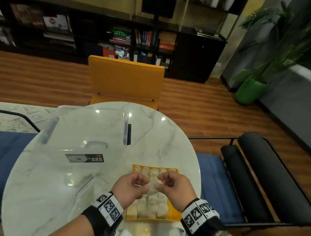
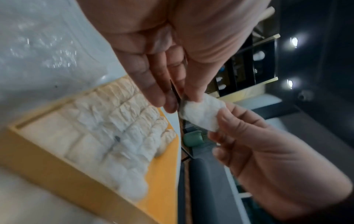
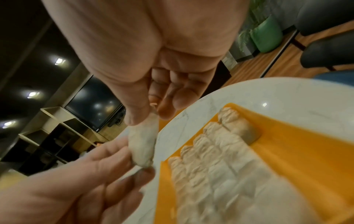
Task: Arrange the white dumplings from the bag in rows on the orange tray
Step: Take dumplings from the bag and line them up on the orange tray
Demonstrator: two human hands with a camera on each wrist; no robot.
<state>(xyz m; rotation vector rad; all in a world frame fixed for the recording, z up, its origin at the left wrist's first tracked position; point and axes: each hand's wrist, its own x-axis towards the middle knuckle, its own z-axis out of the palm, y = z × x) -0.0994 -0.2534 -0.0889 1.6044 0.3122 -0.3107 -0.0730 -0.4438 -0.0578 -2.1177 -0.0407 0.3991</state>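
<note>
An orange tray (image 1: 172,209) lies near the table's front edge, packed with rows of white dumplings (image 1: 152,206). Above its middle, both hands pinch one white dumpling (image 1: 152,185) between them. My left hand (image 1: 131,185) holds its left end with thumb and fingertips; my right hand (image 1: 172,184) holds the right end. The left wrist view shows the dumpling (image 2: 203,112) held over the tray (image 2: 162,174), and the right wrist view shows it (image 3: 142,145) beside the tray (image 3: 296,144). A clear plastic bag (image 1: 85,182) lies crumpled left of the tray.
A clear storage box (image 1: 83,133) with a dark label stands on the round marble table (image 1: 168,136), left of centre. A yellow chair (image 1: 125,79) faces the far side. A black-framed seat (image 1: 265,176) is at the right.
</note>
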